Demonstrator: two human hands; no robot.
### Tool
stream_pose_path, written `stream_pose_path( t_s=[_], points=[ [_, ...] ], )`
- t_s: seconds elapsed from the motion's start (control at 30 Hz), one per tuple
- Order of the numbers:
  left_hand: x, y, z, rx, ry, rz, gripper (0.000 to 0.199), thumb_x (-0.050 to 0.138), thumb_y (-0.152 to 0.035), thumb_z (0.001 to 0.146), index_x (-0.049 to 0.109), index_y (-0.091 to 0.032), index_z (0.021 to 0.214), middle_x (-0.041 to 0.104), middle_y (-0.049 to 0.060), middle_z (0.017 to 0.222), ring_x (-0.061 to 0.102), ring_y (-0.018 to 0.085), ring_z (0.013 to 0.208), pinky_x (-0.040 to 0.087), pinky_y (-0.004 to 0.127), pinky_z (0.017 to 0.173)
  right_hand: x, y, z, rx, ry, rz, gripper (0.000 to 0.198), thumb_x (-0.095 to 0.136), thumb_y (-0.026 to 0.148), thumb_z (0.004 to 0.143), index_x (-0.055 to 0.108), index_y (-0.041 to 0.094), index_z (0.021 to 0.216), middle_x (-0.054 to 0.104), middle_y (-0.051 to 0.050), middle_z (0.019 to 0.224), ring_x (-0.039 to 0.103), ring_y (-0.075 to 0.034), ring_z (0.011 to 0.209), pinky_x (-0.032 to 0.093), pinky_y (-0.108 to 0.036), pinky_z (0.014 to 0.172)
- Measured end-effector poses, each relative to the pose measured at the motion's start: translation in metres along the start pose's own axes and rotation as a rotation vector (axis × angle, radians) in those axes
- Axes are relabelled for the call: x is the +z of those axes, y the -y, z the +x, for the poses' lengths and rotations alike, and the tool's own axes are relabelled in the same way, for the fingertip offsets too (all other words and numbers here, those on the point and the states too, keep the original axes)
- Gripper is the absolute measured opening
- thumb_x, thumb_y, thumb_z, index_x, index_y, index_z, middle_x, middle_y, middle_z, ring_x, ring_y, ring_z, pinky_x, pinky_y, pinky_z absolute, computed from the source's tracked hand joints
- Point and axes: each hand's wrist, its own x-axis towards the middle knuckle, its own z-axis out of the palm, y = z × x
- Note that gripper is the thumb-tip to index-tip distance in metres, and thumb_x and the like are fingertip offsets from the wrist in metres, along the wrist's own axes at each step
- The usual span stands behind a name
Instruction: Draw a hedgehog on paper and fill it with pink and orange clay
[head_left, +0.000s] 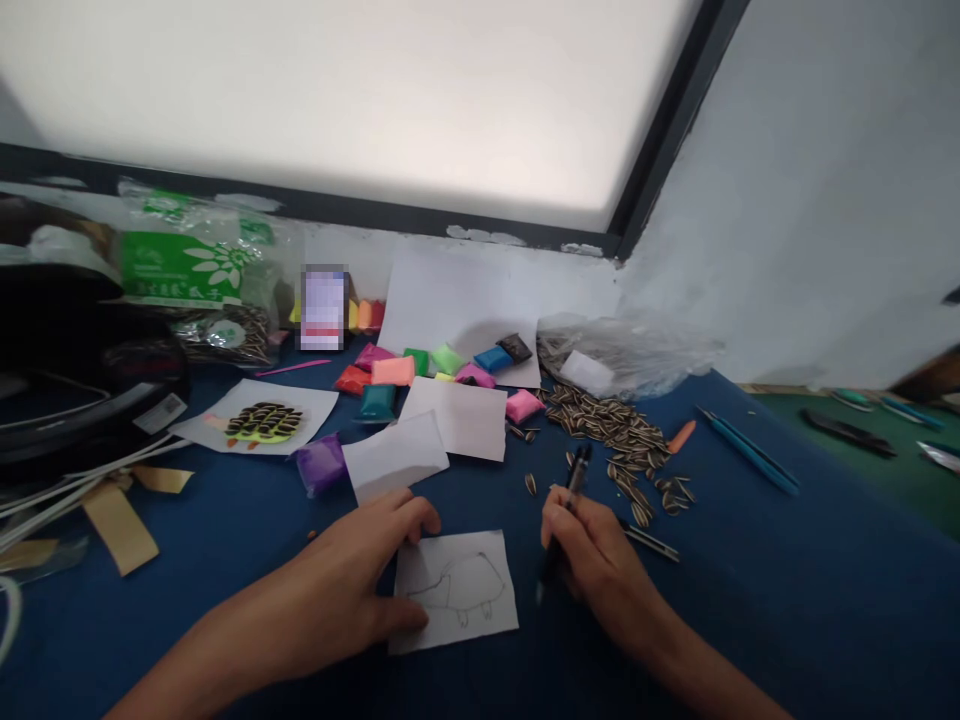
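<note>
Okay, so the small sheet (491, 618) with the animal-looking outline is being pinned to the near middle of the blue worktop (750, 600). Its left side is being held down by the left hand (382, 575), whose fingers are being held loosely spread, not closed round anything. The black pen (576, 470) is being grasped by the fingers of the right hand (589, 540), just right of the sheet and apart from it. Its lower end is blurring out, so whether the worktop is being touched can't really be told.

Stuff that could go wrong: only the left side is being weighed down, so the sheet could be swivelled if the free right side is being pushed hard. A slim cutter (656, 542) is being partly hidden by the right hand, and could be bumped if the wrist is being swung outward. Striped seeds (615, 430) are lying loose on the far side of that hand; with a careless sweep, some could be scattered under the paper, making lines wobbly.
</note>
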Motion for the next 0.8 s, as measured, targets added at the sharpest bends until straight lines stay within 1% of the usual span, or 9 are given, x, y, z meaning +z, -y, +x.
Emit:
stream_pose_path(
  t_s=[0.13,0.2,0.3,0.4,0.5,0.6,0.67,0.73,0.8],
  points=[
    [0.0,0.008,-0.001,-0.013,0.012,-0.033,0.042,0.066,-0.024,0.074,0.056,-0.031,0.115,0.061,0.001,0.124,0.058,0.028,0.113,0.048,0.034,0.09,-0.009,0.006,0.004,-0.019,0.073,-0.398,0.017,0.054,0.025,0.088,0.047,0.022,0.073,0.052,0.003,0.064,0.049,-0.014,0.056,0.034,-0.027,0.054],
    [0.002,0.011,-0.001,-0.026,0.008,-0.027,0.048,0.066,-0.024,0.075,0.056,-0.033,0.121,0.059,0.002,0.129,0.057,0.029,0.117,0.047,0.036,0.095,-0.007,0.005,0.005,-0.006,0.102,-0.541,0.012,0.062,0.023,0.085,0.052,0.02,0.08,0.057,0.002,0.064,0.052,-0.016,0.057,0.031,-0.028,0.055],
    [0.005,0.011,-0.002,-0.013,-0.028,0.008,0.056,0.066,-0.019,0.072,0.057,-0.033,0.125,0.057,0.002,0.134,0.055,0.03,0.123,0.045,0.038,0.099,-0.001,0.003,0.005,0.03,0.133,-0.678,0.013,0.065,0.025,0.087,0.058,0.016,0.094,0.062,-0.001,0.064,0.057,-0.019,0.058,0.03,-0.029,0.055],
    [0.004,0.005,-0.002,0.004,-0.044,0.017,0.056,0.065,-0.016,0.07,0.058,-0.032,0.124,0.057,0.003,0.136,0.055,0.03,0.123,0.047,0.037,0.097,0.004,0.002,0.004,0.034,0.148,-0.734,0.028,0.065,0.027,0.09,0.06,0.013,0.114,0.068,-0.005,0.07,0.064,-0.023,0.064,0.032,-0.029,0.056],
    [0.002,-0.001,-0.003,-0.012,-0.008,0.003,0.053,0.065,-0.017,0.071,0.059,-0.031,0.123,0.058,0.003,0.133,0.057,0.03,0.119,0.049,0.037,0.094,0.006,0.004,0.003,-0.006,0.151,-0.79,0.031,0.063,0.028,0.093,0.061,0.014,0.12,0.073,-0.009,0.077,0.071,-0.029,0.074,0.037,-0.031,0.06],
    [0.002,-0.002,-0.003,-0.018,-0.003,0.005,0.05,0.065,-0.017,0.07,0.06,-0.03,0.119,0.06,0.003,0.129,0.059,0.029,0.116,0.048,0.037,0.095,0.006,0.003,0.002,-0.062,0.158,-0.784,0.026,0.056,0.026,0.097,0.063,0.015,0.12,0.076,-0.01,0.081,0.073,-0.03,0.078,0.043,-0.034,0.065],
    [0.004,0.001,-0.001,-0.014,-0.016,-0.001,0.049,0.065,-0.017,0.071,0.061,-0.03,0.118,0.06,0.002,0.129,0.058,0.029,0.117,0.047,0.038,0.097,0.005,0.0,0.003,-0.136,0.105,-0.73,0.025,0.048,0.022,0.1,0.064,0.016,0.119,0.077,-0.011,0.092,0.074,-0.029,0.084,0.046,-0.035,0.069],
    [0.006,0.002,0.0,-0.009,-0.031,-0.007,0.05,0.065,-0.017,0.071,0.06,-0.031,0.118,0.058,0.002,0.13,0.056,0.029,0.119,0.046,0.038,0.098,0.003,-0.003,0.004,-0.21,0.055,-0.683,0.024,0.046,0.018,0.1,0.067,0.017,0.112,0.077,-0.01,0.097,0.074,-0.027,0.087,0.047,-0.034,0.072],
    [0.007,0.002,0.001,-0.012,-0.035,0.0,0.048,0.064,-0.016,0.07,0.06,-0.031,0.115,0.058,0.002,0.128,0.056,0.029,0.118,0.046,0.039,0.097,-0.001,-0.005,0.006,-0.256,0.016,-0.67,0.021,0.047,0.015,0.098,0.068,0.017,0.1,0.075,-0.009,0.093,0.072,-0.024,0.085,0.047,-0.032,0.072]
  ],
)
